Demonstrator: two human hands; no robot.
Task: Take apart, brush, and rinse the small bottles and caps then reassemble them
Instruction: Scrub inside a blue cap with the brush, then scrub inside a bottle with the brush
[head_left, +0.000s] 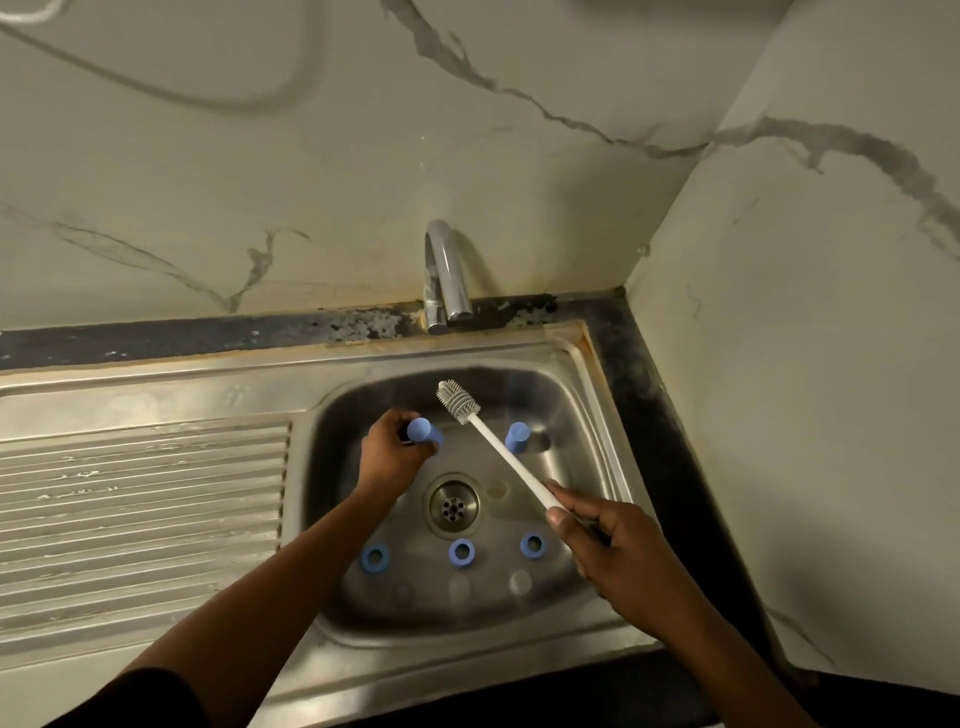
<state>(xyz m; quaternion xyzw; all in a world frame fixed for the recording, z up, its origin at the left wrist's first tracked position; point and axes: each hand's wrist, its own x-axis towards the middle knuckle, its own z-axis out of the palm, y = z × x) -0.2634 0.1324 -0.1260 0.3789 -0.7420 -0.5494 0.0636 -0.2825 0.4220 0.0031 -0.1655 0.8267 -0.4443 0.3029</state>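
My left hand (390, 451) grips a small blue bottle (422, 432) at the back left of the sink basin (582, 415). My right hand (610, 545) holds the white handle of a bottle brush (496, 447); its grey bristle head points up and left, just right of the held bottle. A second blue bottle (517, 437) stands at the back right of the basin. Three blue ring caps (375, 558), (461, 552), (533, 545) lie in a row near the front. Clear round pieces (459, 587), (520, 582) lie in front of them.
A chrome tap (442, 275) rises behind the basin, no water running. The drain (453, 508) sits in the basin's middle. A ribbed steel draining board (140, 519) stretches to the left. Marble walls close in behind and on the right.
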